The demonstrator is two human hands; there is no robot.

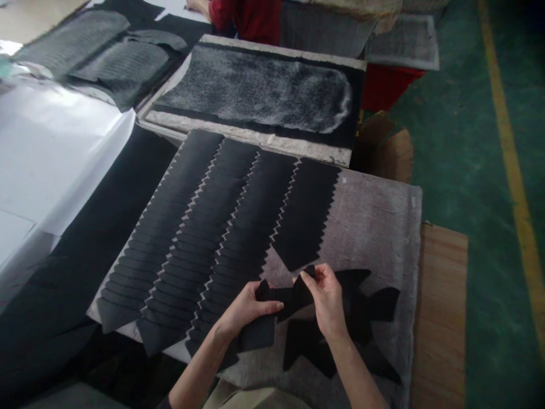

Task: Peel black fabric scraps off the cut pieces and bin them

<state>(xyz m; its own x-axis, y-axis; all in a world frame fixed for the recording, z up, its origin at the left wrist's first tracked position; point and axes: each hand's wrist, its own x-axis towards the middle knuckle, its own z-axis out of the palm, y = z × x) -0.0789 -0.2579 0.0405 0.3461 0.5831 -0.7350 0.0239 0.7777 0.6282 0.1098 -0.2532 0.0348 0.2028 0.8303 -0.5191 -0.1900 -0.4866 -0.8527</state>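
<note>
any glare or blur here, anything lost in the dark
Head view: glare bleaches the white sheet at left; head view: the green floor looks soft; head view: black pieces beside the right hand merge, their overlaps hard to tell.

The head camera looks forward and down from close above.

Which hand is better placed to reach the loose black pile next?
Probably the right hand: it hangs over the pile, though pinching a black piece; the left hand is farther off, nearer the rows.
</note>
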